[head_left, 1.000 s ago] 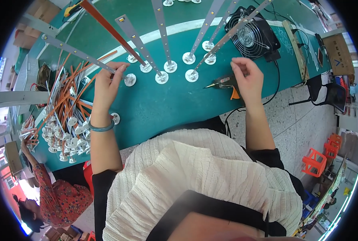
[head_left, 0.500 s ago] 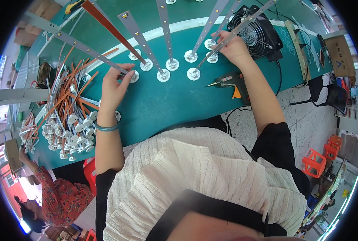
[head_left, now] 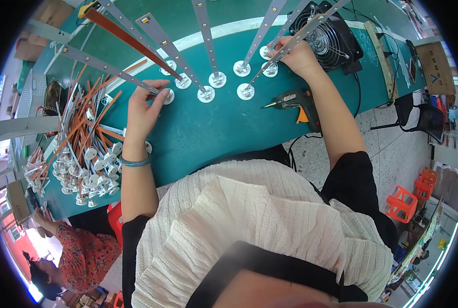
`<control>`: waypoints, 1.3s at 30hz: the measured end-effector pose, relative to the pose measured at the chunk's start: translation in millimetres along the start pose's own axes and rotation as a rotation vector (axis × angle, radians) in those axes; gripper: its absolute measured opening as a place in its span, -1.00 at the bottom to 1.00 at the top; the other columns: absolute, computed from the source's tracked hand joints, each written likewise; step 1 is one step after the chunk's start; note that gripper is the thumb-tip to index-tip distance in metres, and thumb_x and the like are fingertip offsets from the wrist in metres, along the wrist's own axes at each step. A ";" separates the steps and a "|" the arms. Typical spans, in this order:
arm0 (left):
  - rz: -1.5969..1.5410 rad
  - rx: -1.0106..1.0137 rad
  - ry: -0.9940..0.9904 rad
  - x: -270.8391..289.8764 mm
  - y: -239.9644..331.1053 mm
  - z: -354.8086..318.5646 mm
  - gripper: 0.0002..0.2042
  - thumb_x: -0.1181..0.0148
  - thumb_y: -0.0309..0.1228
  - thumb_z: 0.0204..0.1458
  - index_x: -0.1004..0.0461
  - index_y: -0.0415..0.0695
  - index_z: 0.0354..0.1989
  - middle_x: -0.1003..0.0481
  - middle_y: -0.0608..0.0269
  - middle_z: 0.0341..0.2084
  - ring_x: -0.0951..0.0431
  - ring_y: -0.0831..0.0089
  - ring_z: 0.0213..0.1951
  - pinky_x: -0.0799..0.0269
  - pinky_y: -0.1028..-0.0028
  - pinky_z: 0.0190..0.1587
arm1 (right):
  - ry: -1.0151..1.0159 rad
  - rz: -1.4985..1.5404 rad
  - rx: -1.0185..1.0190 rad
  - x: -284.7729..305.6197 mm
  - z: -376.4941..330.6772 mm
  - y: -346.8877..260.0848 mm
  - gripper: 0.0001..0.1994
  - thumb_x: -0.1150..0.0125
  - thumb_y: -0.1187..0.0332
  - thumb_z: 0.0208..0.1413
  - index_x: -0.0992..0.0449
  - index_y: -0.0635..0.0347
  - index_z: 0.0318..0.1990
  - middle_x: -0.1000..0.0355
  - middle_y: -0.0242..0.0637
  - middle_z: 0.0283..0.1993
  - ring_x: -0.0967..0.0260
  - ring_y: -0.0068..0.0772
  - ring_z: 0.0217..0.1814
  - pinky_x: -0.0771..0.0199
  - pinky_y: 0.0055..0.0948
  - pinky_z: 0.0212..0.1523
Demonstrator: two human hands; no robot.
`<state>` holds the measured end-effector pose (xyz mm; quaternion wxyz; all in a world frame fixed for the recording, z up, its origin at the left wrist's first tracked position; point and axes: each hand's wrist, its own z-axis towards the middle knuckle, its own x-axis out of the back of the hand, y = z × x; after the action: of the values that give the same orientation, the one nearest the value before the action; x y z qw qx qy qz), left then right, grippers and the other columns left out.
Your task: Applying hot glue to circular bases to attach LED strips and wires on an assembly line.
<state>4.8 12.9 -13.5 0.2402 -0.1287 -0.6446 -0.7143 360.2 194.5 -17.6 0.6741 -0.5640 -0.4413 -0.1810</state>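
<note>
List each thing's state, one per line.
Left hand: pinching a light strip
Right hand: at a rear base, grip unclear
Other strips: standing on white bases
Strip pile: heaped, tangled
Glue gun: lying on its side, unheld
Fan: spinning or still, cannot tell
Red stools, right: unoccupied

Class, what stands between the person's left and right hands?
In the head view, light strips rise from round white bases on the green tabletop between the left hand and right hand.
</note>
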 end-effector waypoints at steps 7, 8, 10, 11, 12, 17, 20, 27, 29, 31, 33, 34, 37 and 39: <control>-0.010 -0.007 0.015 1.6 -3.7 -0.9 -0.83 -0.25 -0.51 0.11 -0.57 -0.22 -0.12 -0.55 0.28 -0.29 -0.55 0.54 -0.30 -0.46 0.54 -0.22 | 0.014 0.066 0.118 5.6 -11.8 14.8 -0.51 -0.16 0.58 -0.02 -0.38 0.21 0.16 -0.45 -0.27 -0.04 -0.43 -0.40 -0.06 -0.50 -0.45 -0.09; -0.005 -0.024 0.017 1.7 -3.8 -0.4 -0.82 -0.25 -0.50 0.11 -0.57 -0.22 -0.13 -0.55 0.28 -0.29 -0.55 0.54 -0.31 -0.47 0.53 -0.22 | 0.044 0.205 0.158 5.5 -11.2 19.6 -0.49 -0.19 0.56 -0.01 -0.36 0.18 0.18 -0.43 -0.30 -0.02 -0.42 -0.42 -0.05 -0.49 -0.45 -0.10; -0.009 -0.014 0.025 1.5 -6.3 -0.8 -0.82 -0.25 -0.50 0.10 -0.57 -0.22 -0.13 -0.55 0.27 -0.30 -0.55 0.53 -0.31 -0.47 0.53 -0.22 | 0.113 0.451 0.186 4.1 -10.3 6.2 -0.46 -0.33 0.47 0.03 -0.39 0.10 0.22 -0.41 -0.40 -0.08 -0.38 -0.52 -0.09 -0.45 -0.53 -0.16; -0.014 -0.016 0.022 1.4 -6.9 -2.0 -0.82 -0.25 -0.50 0.10 -0.57 -0.22 -0.13 -0.55 0.27 -0.30 -0.55 0.52 -0.31 -0.47 0.52 -0.22 | 0.097 0.455 0.196 8.1 -11.0 -1.0 -0.46 -0.33 0.47 0.03 -0.39 0.10 0.22 -0.41 -0.40 -0.08 -0.38 -0.52 -0.09 -0.45 -0.53 -0.16; -0.015 -0.009 0.032 0.6 -6.0 -1.3 -0.82 -0.25 -0.50 0.10 -0.57 -0.22 -0.13 -0.55 0.27 -0.30 -0.55 0.52 -0.31 -0.47 0.52 -0.22 | 0.063 0.510 0.193 15.8 -12.6 -12.5 -0.49 -0.36 0.44 0.03 -0.43 0.11 0.20 -0.42 -0.42 -0.12 -0.36 -0.55 -0.14 -0.42 -0.55 -0.19; -0.016 -0.019 0.030 1.3 -0.2 -2.0 -0.82 -0.25 -0.51 0.06 -0.58 -0.21 -0.14 -0.53 0.23 -0.29 -0.53 0.49 -0.31 -0.46 0.51 -0.21 | -0.045 0.479 0.107 22.5 2.1 -15.2 -0.67 -0.29 0.40 0.14 -0.57 0.12 0.08 -0.52 -0.44 -0.23 -0.30 -0.66 -0.33 -0.31 -0.64 -0.30; -0.022 -0.022 0.037 4.1 -1.6 -3.2 -0.81 -0.26 -0.50 0.06 -0.58 -0.20 -0.14 -0.53 0.23 -0.28 -0.52 0.47 -0.30 -0.46 0.50 -0.21 | -0.058 0.476 0.119 27.7 4.6 -25.0 -0.78 -0.23 0.38 0.17 -0.60 0.14 -0.04 -0.54 -0.46 -0.23 -0.32 -0.69 -0.33 -0.28 -0.67 -0.36; -0.018 -0.064 0.046 7.1 3.2 -1.1 -0.84 -0.22 -0.51 0.12 -0.57 -0.22 -0.14 -0.53 0.31 -0.25 -0.50 0.55 -0.25 -0.41 0.55 -0.17 | -0.055 0.388 0.158 45.8 23.3 -32.9 -0.84 -0.25 0.33 0.18 -0.59 0.11 -0.12 -0.52 -0.52 -0.29 -0.29 -0.77 -0.41 -0.16 -0.73 -0.46; -0.025 -0.072 0.077 8.0 4.9 -0.9 -0.81 -0.25 -0.51 0.05 -0.59 -0.18 -0.14 -0.53 0.25 -0.28 -0.51 0.41 -0.23 -0.43 0.46 -0.16 | -0.075 0.440 0.202 49.4 33.0 -31.4 -0.81 -0.26 0.30 0.19 -0.59 0.10 -0.09 -0.52 -0.54 -0.31 -0.29 -0.79 -0.39 -0.13 -0.74 -0.46; -0.041 -0.074 0.092 8.8 5.0 -1.6 -0.81 -0.26 -0.50 0.05 -0.59 -0.17 -0.14 -0.53 0.26 -0.28 -0.51 0.41 -0.23 -0.42 0.46 -0.15 | -0.107 0.458 0.239 53.1 41.8 -33.9 -0.79 -0.25 0.28 0.20 -0.59 0.11 -0.07 -0.53 -0.52 -0.29 -0.30 -0.80 -0.37 -0.14 -0.74 -0.45; -0.058 -0.080 0.105 10.5 8.4 -1.4 -0.80 -0.28 -0.49 0.04 -0.60 -0.17 -0.14 -0.53 0.26 -0.28 -0.50 0.41 -0.23 -0.41 0.46 -0.14 | -0.136 0.476 0.275 59.0 45.6 -43.6 -0.77 -0.24 0.26 0.21 -0.58 0.12 -0.05 -0.55 -0.50 -0.27 -0.31 -0.80 -0.34 -0.15 -0.74 -0.43; -0.057 -0.092 0.103 11.6 12.6 -0.5 -0.79 -0.30 -0.48 0.03 -0.60 -0.16 -0.14 -0.53 0.26 -0.27 -0.50 0.41 -0.22 -0.41 0.45 -0.13 | -0.119 0.403 0.272 63.9 43.1 -51.6 -0.76 -0.23 0.25 0.22 -0.58 0.12 -0.04 -0.55 -0.48 -0.25 -0.32 -0.81 -0.32 -0.16 -0.74 -0.41; -0.017 -0.113 0.117 17.8 19.7 -4.0 -0.76 -0.34 -0.46 0.00 -0.59 -0.15 -0.13 -0.54 0.27 -0.24 -0.49 0.42 -0.20 -0.40 0.45 -0.10 | -0.133 0.338 0.277 62.3 50.3 -63.5 -0.75 -0.22 0.24 0.22 -0.57 0.13 -0.03 -0.55 -0.47 -0.25 -0.34 -0.81 -0.27 -0.22 -0.72 -0.35; 0.012 -0.132 0.124 21.7 22.4 -5.2 -0.74 -0.36 -0.46 -0.02 -0.59 -0.15 -0.12 -0.54 0.27 -0.22 -0.49 0.42 -0.19 -0.39 0.45 -0.08 | -0.150 0.346 0.348 63.2 57.0 -67.0 -0.75 -0.22 0.24 0.22 -0.58 0.14 -0.03 -0.55 -0.46 -0.25 -0.35 -0.79 -0.28 -0.25 -0.71 -0.33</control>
<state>-1.6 2.7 15.8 0.2749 -0.1037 -0.5793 -0.7603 322.7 243.0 71.6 0.7473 -0.5185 -0.4114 0.0581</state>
